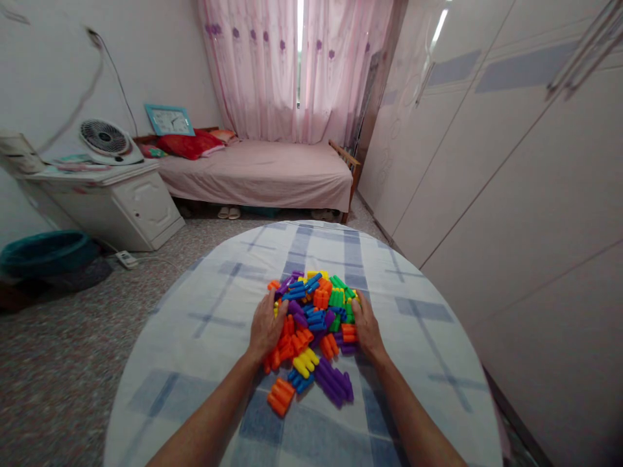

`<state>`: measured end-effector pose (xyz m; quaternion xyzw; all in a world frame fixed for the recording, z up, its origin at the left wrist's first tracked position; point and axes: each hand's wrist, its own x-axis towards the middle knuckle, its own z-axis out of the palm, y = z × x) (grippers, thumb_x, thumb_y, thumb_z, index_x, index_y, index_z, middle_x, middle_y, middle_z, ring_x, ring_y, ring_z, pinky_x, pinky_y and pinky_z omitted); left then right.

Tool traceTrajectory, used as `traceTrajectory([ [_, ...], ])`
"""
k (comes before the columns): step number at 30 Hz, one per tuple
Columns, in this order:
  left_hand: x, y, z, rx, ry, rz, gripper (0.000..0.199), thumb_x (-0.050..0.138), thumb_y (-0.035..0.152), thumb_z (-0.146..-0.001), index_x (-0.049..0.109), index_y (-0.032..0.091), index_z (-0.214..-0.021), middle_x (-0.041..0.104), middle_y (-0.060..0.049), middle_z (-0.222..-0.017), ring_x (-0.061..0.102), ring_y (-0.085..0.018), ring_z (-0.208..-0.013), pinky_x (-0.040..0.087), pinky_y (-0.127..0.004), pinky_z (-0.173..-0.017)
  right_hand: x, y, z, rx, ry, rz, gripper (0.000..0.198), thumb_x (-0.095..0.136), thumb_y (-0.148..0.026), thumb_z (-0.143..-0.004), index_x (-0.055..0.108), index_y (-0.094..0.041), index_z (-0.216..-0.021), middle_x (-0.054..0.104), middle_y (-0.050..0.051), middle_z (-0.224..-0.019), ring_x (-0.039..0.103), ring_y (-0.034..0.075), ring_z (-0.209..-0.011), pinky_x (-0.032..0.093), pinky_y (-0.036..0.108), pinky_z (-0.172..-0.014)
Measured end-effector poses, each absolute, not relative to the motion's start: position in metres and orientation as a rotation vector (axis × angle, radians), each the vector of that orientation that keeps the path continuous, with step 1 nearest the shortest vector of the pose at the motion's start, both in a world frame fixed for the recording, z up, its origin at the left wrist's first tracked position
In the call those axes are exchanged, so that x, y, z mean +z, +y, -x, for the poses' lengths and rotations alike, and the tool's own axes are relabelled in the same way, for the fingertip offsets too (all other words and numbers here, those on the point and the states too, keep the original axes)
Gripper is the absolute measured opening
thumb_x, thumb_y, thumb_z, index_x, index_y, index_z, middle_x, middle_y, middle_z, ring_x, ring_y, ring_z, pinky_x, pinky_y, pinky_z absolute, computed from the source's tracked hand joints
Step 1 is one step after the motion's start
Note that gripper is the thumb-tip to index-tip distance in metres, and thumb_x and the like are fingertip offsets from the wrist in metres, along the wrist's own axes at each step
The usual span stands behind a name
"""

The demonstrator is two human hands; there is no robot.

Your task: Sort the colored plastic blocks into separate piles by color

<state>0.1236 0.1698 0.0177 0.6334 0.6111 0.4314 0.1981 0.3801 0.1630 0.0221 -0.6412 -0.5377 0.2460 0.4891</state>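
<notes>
A heap of plastic toy building pieces shaped like joined tubes [316, 318] lies on the cloth-covered round table [195, 389]. The pieces are orange, blue, green, yellow and purple. My left hand [267, 326] rests against the left side of the heap, fingers stretched out and thumb over some pieces. Against the right side lies my right hand [366, 324], its fingers extended and partly hidden by the pieces. Neither hand grips a piece that I can see. Closer to me are a purple piece [333, 381], a yellow piece [305, 363] and an orange piece [281, 397].
Beyond the table stands a bed [263, 172] with red pillows [189, 144] and a blue-framed clock [169, 120]. On the left, a fan [108, 139] sits on a white cabinet [146, 207], near a teal-lined bin [48, 253]. A wardrobe [511, 194] lines the right side.
</notes>
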Motion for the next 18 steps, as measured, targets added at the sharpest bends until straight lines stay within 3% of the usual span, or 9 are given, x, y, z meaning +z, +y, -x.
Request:
traceTrajectory([
  [6, 0.041, 0.162, -0.157, 1.392, 1.492, -1.574, 0.052, 0.052, 0.044, -0.086, 0.046, 0.020, -0.132, 0.050, -0.011, -0.135, 0.043, -0.024, -0.129, 0.030, -0.043, -0.111, 0.024, 0.158, -0.330, 0.623, -1.258, 1.454, 0.056, 0.044, -0.055, -0.086, 0.055, -0.016, -0.125, 0.056, 0.012, -0.128, 0.049, 0.024, -0.121, 0.033, 0.044, -0.107],
  [11, 0.063, 0.169, -0.178, 1.489, 1.358, -1.493, 0.041, 0.050, 0.038, -0.087, 0.053, 0.017, -0.123, 0.054, -0.011, -0.127, 0.049, -0.022, -0.122, 0.036, -0.041, -0.106, 0.020, 0.168, -0.311, 0.728, -1.197, 1.479, 0.061, 0.034, -0.060, -0.088, 0.053, -0.016, -0.126, 0.058, 0.012, -0.128, 0.051, 0.023, -0.121, 0.040, 0.040, -0.101],
  [18, 0.108, 0.178, -0.209, 1.346, 1.152, -1.639, 0.031, 0.045, 0.033, -0.089, 0.063, 0.019, -0.110, 0.063, -0.008, -0.117, 0.055, -0.021, -0.114, 0.039, -0.040, -0.104, 0.049, 0.172, -0.310, 1.014, -1.199, 1.253, 0.055, 0.035, -0.057, -0.088, 0.063, -0.016, -0.112, 0.067, 0.009, -0.114, 0.061, 0.022, -0.107, 0.047, 0.039, -0.095],
])
